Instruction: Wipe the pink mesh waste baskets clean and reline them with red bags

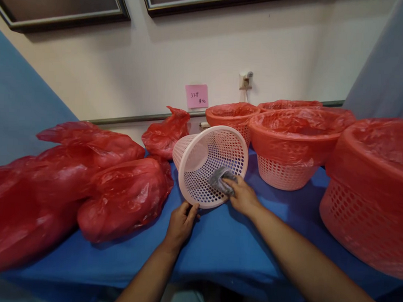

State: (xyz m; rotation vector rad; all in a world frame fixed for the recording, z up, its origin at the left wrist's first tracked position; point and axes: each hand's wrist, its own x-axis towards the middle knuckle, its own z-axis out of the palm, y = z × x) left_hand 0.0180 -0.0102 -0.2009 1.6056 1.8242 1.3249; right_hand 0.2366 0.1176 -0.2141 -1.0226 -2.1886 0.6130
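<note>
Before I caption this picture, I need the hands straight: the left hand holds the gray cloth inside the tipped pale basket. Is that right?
Wrong hand: the head view shows the right hand holding the gray cloth inside the tipped pale basket. The left hand touches the basket instead.

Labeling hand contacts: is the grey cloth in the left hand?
No: the right hand holds the grey cloth, while the left hand touches the pale basket.

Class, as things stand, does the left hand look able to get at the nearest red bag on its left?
Probably yes: the red bag lies just left of the left hand, with only blue cloth between. But that hand is holding the pale basket by its rim, and may need to let go.
</note>
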